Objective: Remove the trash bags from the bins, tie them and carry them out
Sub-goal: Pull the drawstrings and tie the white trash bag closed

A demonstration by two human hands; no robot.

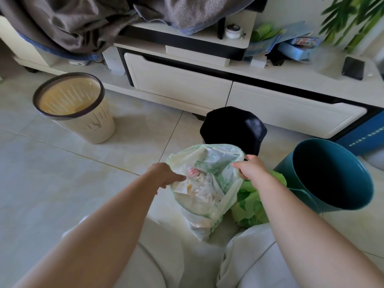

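Head view: trash bag (204,197) upright (mouth up), rim pinched by left hand (164,175), right hand (251,168)

Soft, even daylight fills the room, a little washed out and milky. The pale floor (62,173) carries a faint sheen and only weak, diffuse shadows, darkest beneath the cabinet (180,84). A small highlight glints on the black stool (232,129). Light passes through the thin trash bag (205,183). The plant (353,21) and the right edge are smeared, and the cabinet's straight lines bow with wide-angle distortion.
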